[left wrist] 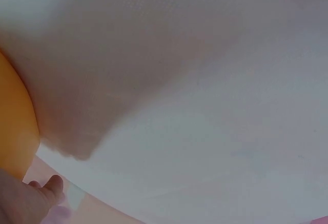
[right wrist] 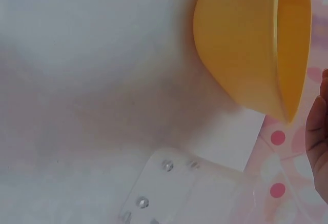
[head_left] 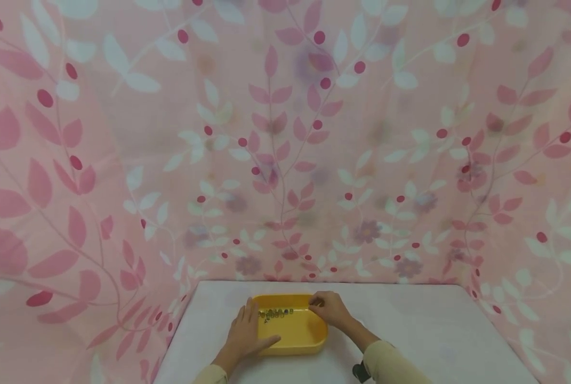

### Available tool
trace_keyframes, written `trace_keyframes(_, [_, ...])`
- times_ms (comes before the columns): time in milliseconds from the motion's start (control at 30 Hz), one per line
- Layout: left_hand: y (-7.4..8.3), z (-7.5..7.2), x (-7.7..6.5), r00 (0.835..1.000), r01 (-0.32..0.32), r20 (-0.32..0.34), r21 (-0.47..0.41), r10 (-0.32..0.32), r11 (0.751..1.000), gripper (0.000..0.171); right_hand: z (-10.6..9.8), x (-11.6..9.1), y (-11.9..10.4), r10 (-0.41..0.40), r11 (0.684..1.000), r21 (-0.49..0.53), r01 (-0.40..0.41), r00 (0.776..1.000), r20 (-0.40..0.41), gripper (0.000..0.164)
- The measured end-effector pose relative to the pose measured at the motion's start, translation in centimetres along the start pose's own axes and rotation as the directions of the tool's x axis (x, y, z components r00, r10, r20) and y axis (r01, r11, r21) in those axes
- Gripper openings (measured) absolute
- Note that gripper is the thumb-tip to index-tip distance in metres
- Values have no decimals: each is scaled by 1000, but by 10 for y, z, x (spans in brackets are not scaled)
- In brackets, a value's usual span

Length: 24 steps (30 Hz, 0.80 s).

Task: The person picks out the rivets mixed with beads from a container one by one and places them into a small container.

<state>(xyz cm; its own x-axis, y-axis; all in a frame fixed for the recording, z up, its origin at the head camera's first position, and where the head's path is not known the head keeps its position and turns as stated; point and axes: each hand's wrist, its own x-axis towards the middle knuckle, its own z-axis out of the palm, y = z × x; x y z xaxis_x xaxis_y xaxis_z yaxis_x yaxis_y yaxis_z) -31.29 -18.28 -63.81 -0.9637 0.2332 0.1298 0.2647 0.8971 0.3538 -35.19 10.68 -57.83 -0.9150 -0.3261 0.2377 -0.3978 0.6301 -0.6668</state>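
Note:
A yellow tray [head_left: 295,336] with rounded corners sits on the white table. Several small glassy beads [head_left: 273,313] lie in rows along the far left of its floor. My left hand [head_left: 244,330] lies along the tray's left side, fingers straight and thumb reaching over the near part. Over the far right corner, my right hand [head_left: 332,309] has its fingers bent and thumb and forefinger close together; whether a bead is between them I cannot tell. In the right wrist view, only part of that hand shows at the right edge, beside the tray's rim.
A clear plastic box [right wrist: 205,196] with a few shiny round spots stands on the table to the tray's right. The white tabletop [head_left: 424,330] ends at a pink leaf-patterned cloth [head_left: 285,160] hanging behind and at both sides. A dark object [head_left: 361,372] is at the right wrist.

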Motion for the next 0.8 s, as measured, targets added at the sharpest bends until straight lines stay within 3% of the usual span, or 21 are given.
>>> trace_keyframes(200, [2, -2, 1, 1000, -9, -17, 7, 10, 1000, 119, -10, 0, -2, 41, 997, 61, -40, 999, -8, 5])
trace_keyframes(367, [3, -7, 2, 1000, 11, 12, 9, -11, 1000, 120, -17, -2, -2, 62, 989, 136, -61, 998, -4, 6])
trace_keyframes(533, [2, -6, 1, 999, 16, 34, 13, -16, 1000, 120, -25, -6, 3, 115, 984, 141, -112, 993, -14, 10])
trace_keyframes(800, [-4, 6, 1, 1000, -3, -25, 28, 4, 1000, 121, -37, -16, 14, 168, 978, 127, -163, 985, -31, 11])
